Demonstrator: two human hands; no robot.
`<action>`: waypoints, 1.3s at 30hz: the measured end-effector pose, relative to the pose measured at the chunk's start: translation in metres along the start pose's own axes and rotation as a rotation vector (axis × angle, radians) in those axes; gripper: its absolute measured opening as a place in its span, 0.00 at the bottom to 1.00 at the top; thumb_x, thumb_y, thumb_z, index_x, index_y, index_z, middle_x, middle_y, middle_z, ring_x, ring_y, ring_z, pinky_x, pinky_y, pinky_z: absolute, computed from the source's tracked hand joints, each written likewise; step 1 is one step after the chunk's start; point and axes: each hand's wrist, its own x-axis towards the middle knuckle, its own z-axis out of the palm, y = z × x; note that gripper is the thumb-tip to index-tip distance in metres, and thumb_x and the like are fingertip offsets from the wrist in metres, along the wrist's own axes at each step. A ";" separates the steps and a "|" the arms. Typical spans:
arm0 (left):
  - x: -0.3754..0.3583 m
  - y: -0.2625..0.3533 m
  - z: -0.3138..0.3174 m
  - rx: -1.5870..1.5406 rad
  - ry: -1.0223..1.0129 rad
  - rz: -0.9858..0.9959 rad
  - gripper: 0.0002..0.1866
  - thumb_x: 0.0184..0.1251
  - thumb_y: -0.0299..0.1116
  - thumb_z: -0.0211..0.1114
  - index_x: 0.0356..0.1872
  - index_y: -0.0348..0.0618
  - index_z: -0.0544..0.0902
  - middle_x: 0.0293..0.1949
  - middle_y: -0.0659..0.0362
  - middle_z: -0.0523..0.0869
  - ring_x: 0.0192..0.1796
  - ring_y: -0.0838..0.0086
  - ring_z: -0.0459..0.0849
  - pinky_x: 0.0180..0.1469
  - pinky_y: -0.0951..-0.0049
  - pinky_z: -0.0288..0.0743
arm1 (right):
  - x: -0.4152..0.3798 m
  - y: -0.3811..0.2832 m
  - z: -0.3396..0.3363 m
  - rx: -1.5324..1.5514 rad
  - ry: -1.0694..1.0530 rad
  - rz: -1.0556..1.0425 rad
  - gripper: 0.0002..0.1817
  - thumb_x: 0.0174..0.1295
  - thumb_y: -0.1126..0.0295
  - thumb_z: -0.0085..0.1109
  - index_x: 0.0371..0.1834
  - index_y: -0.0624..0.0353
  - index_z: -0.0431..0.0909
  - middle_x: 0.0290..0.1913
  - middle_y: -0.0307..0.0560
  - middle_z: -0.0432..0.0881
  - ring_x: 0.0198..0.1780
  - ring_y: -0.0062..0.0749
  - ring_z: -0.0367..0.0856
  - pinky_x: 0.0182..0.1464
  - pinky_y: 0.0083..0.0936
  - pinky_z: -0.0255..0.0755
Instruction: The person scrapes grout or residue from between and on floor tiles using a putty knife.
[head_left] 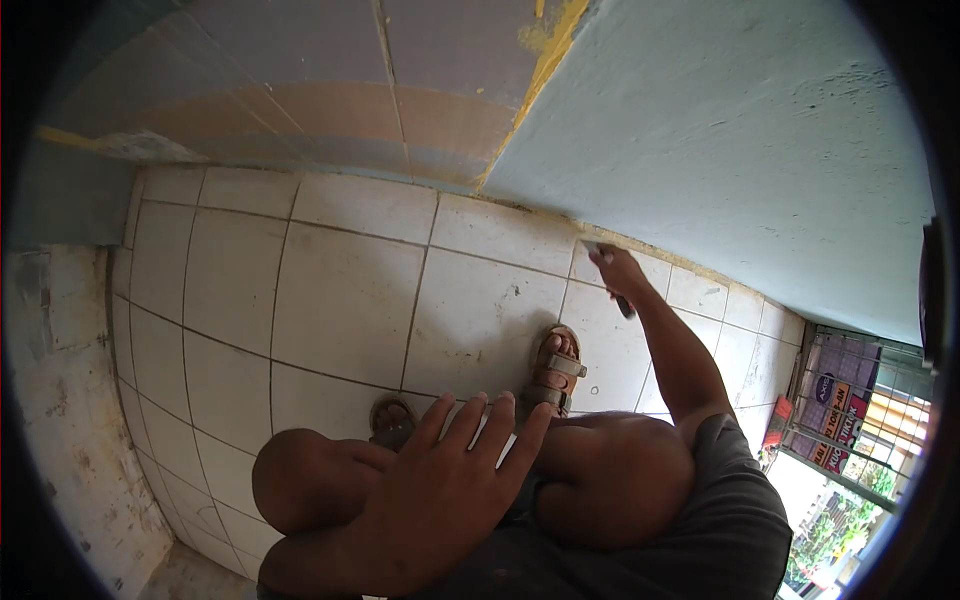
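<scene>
My right hand (620, 272) is wrapped round a scraper (626, 308), whose dark handle end sticks out below the fist. Its flat metal blade points toward the base of the pale blue wall (720, 150), close to the floor joint; whether it touches is too small to tell. Close to the camera, my left hand (450, 475) hangs above my bent knees, back upward, fingers spread and holding nothing. Under the blade, the white tiled floor (500, 290) meets the wall along a rough, yellowish strip (665, 252).
My sandalled foot (555, 370) stands on the tiles near the right hand. A grey and brown painted surface (300, 90) with yellow patches borders the floor ahead. On the left is a stained white wall (70, 400). A metal grille (850, 400) with banners stands at the right.
</scene>
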 end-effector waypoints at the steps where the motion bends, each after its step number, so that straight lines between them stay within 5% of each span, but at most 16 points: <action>1: 0.000 0.001 0.000 -0.012 -0.009 0.007 0.46 0.71 0.48 0.77 0.85 0.42 0.69 0.73 0.43 0.80 0.74 0.54 0.80 0.80 0.48 0.69 | 0.007 -0.003 0.000 0.048 0.007 -0.029 0.32 0.79 0.50 0.63 0.79 0.56 0.78 0.40 0.49 0.91 0.27 0.36 0.88 0.31 0.38 0.86; 5: 0.006 0.004 0.006 0.003 -0.045 0.003 0.45 0.70 0.48 0.77 0.85 0.42 0.69 0.73 0.43 0.80 0.74 0.54 0.80 0.80 0.48 0.69 | -0.003 0.006 0.016 -0.021 0.046 -0.035 0.32 0.78 0.48 0.63 0.80 0.52 0.78 0.39 0.51 0.91 0.27 0.36 0.88 0.30 0.38 0.85; 7: 0.003 0.006 0.008 0.013 -0.044 0.005 0.45 0.71 0.47 0.77 0.85 0.42 0.69 0.73 0.43 0.80 0.75 0.53 0.80 0.80 0.48 0.69 | -0.023 0.029 0.027 -0.153 0.005 -0.037 0.34 0.78 0.46 0.63 0.83 0.45 0.76 0.55 0.57 0.94 0.31 0.42 0.92 0.37 0.42 0.89; 12: 0.003 0.008 0.000 -0.026 -0.048 0.004 0.45 0.72 0.46 0.76 0.85 0.41 0.68 0.74 0.43 0.80 0.75 0.52 0.80 0.81 0.48 0.68 | -0.049 0.050 0.032 -0.241 0.028 -0.088 0.35 0.78 0.42 0.63 0.85 0.39 0.75 0.66 0.60 0.90 0.60 0.57 0.93 0.60 0.49 0.86; 15: 0.005 0.010 0.002 -0.010 -0.056 0.009 0.45 0.73 0.47 0.76 0.86 0.41 0.67 0.74 0.42 0.80 0.75 0.52 0.80 0.81 0.47 0.68 | -0.042 0.056 0.055 -0.113 0.034 0.027 0.35 0.78 0.41 0.62 0.85 0.37 0.75 0.67 0.62 0.89 0.67 0.61 0.88 0.68 0.51 0.81; 17: 0.009 0.010 0.004 -0.016 -0.061 0.015 0.46 0.73 0.47 0.76 0.86 0.42 0.67 0.75 0.42 0.80 0.75 0.52 0.80 0.81 0.47 0.67 | -0.026 0.041 0.054 -0.149 0.127 -0.066 0.34 0.78 0.41 0.61 0.85 0.36 0.74 0.67 0.64 0.89 0.66 0.60 0.90 0.67 0.51 0.82; 19: 0.013 0.012 0.006 -0.013 -0.052 0.049 0.46 0.72 0.47 0.76 0.86 0.42 0.67 0.74 0.43 0.80 0.75 0.52 0.80 0.81 0.48 0.68 | -0.029 -0.002 0.041 0.079 0.065 0.136 0.34 0.79 0.41 0.60 0.85 0.34 0.73 0.66 0.65 0.89 0.65 0.61 0.89 0.68 0.51 0.81; 23: 0.009 0.016 0.004 0.024 -0.031 0.046 0.46 0.72 0.48 0.76 0.86 0.42 0.67 0.73 0.44 0.81 0.75 0.53 0.80 0.80 0.48 0.69 | -0.037 0.066 0.097 -0.132 0.182 -0.150 0.35 0.79 0.41 0.60 0.86 0.35 0.72 0.65 0.65 0.90 0.67 0.66 0.88 0.70 0.53 0.80; 30: 0.003 0.015 0.005 -0.011 -0.063 0.016 0.46 0.72 0.49 0.76 0.86 0.43 0.67 0.74 0.44 0.81 0.75 0.54 0.80 0.80 0.48 0.69 | -0.040 -0.001 0.060 -0.265 -0.012 -0.232 0.34 0.80 0.41 0.60 0.86 0.32 0.71 0.65 0.64 0.90 0.67 0.64 0.87 0.71 0.53 0.79; 39: 0.010 0.015 0.001 -0.028 -0.071 0.056 0.46 0.74 0.50 0.74 0.86 0.42 0.66 0.75 0.44 0.80 0.76 0.54 0.80 0.81 0.47 0.68 | -0.031 -0.001 0.091 -0.171 0.059 -0.200 0.35 0.81 0.41 0.58 0.88 0.35 0.68 0.70 0.62 0.87 0.74 0.63 0.82 0.73 0.55 0.77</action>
